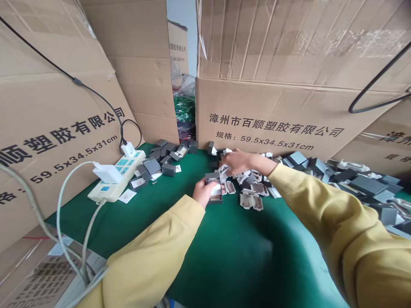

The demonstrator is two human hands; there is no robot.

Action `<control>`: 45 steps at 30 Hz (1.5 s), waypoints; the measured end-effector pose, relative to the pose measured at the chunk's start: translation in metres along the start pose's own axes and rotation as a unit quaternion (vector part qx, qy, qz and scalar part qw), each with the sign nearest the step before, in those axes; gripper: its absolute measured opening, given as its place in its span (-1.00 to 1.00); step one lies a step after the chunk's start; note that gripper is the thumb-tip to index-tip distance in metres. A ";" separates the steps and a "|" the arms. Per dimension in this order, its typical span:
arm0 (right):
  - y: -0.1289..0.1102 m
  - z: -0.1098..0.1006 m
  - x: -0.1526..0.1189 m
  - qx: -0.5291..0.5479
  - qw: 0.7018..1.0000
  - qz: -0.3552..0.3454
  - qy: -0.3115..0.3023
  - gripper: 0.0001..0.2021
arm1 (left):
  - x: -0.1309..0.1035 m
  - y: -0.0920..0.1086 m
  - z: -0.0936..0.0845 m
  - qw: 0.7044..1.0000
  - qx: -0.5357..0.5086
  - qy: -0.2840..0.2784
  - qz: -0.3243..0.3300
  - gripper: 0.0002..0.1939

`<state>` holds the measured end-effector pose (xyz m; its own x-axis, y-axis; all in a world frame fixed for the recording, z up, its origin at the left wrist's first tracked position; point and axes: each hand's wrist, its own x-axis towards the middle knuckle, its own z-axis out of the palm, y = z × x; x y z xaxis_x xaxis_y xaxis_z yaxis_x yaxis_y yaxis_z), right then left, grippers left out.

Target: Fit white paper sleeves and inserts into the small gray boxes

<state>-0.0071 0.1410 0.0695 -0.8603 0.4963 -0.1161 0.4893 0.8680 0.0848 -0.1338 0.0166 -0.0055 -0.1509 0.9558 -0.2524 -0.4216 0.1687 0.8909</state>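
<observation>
My left hand (203,192) is closed around a small dark grey box (215,197) with a pale inside, held over the green table mat (205,252). Just beyond it, my right hand (236,161) reaches into a pile of small grey boxes and whitish moulded inserts; its fingers are curled down by a pale piece, and their tips are too small to make out. An opened whitish insert (251,201) lies on the mat to the right of the held box.
Grey boxes (151,166) are heaped at the back left beside a white power strip (111,188) with plugs and cables. A larger heap of grey boxes (367,185) spreads along the right. Big cardboard cartons (257,102) stand behind.
</observation>
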 end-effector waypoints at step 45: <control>0.038 0.091 -0.195 0.731 0.570 0.217 0.308 -0.71 | -0.048 -0.070 0.128 0.953 0.092 -0.277 -0.076 -0.70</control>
<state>0.1919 0.0787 0.0052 -0.2804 0.9598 0.0094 -0.1157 -0.0241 -0.9930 0.0177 -0.0105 -0.0076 0.4174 0.8883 -0.1915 -0.2294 0.3070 0.9237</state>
